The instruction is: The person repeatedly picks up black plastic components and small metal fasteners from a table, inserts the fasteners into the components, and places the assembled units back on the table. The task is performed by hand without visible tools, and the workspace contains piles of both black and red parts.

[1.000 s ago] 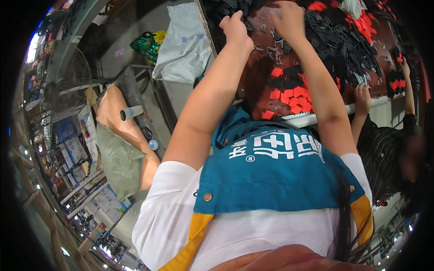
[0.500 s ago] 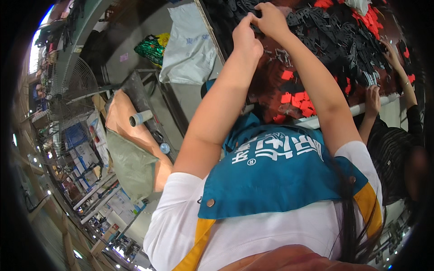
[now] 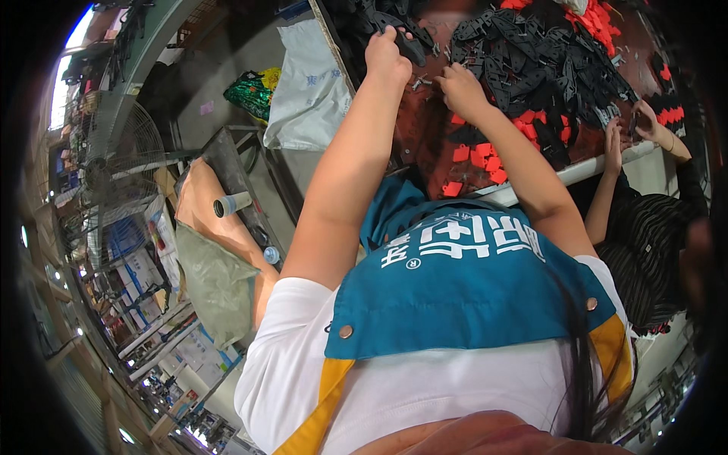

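Over the left part of the dark red tabletop (image 3: 425,125), my left hand (image 3: 387,61) is closed around a flat black plastic part (image 3: 412,51), which sticks out to the right of the fingers. A little to the right and nearer, my right hand (image 3: 462,91) is apart from it, fingers bent and drawn together at the table surface. Whatever those fingertips hold, if anything, is too small to see. Small metal screws (image 3: 422,80) are scattered between the hands. A large heap of black plastic parts (image 3: 523,57) lies beyond my right hand.
Red plastic pieces (image 3: 478,157) lie along the near table edge, more (image 3: 599,26) at the far right. A co-worker's hands (image 3: 614,144) handle something at the right edge. Left of the table are a white sack (image 3: 307,98), a cardboard-covered bench (image 3: 205,189) and a fan (image 3: 114,152).
My hands were together at the upper left of the table; now they are apart. The right hand has come nearer to me, the left slightly leftward. The co-worker's hands have drawn together.
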{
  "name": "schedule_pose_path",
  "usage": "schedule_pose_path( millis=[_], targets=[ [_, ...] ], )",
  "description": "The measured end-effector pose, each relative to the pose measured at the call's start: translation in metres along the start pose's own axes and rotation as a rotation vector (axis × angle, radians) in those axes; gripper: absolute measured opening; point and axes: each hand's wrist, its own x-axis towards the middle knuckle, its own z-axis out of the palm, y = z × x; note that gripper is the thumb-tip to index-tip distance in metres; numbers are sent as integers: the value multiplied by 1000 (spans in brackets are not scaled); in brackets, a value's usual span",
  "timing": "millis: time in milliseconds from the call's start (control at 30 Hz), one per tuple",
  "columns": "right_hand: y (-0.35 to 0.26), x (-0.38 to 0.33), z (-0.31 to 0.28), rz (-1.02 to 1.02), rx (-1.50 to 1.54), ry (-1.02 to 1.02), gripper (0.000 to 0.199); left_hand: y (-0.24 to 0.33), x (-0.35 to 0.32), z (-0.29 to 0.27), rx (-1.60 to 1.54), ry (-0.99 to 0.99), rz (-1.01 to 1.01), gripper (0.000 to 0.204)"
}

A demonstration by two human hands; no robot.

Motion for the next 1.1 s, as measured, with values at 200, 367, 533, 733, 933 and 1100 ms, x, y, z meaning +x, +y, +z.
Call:
schedule_pose_path(
  millis=[200,367,533,733,933,1100],
  targets=[
    [-7,-3,-26,167,154,84,18,-1,-13,-1,294,-105,-228,12],
    [11,-1,-54,478,949,355,18,-6,-28,13,536,-285,-169,11],
    [3,2,-81,463,991,382,17,-6,-36,17,594,-385,-242,10],
    [-2,3,-82,494,957,381,19,-6,-35,16,570,-445,-253,12],
    [5,2,-76,511,875,347,25,-11,-41,17,631,-448,-197,17],
    [54,5,-68,580,523,533,32,-11,-37,18,671,-180,-82,25]
  ],
)
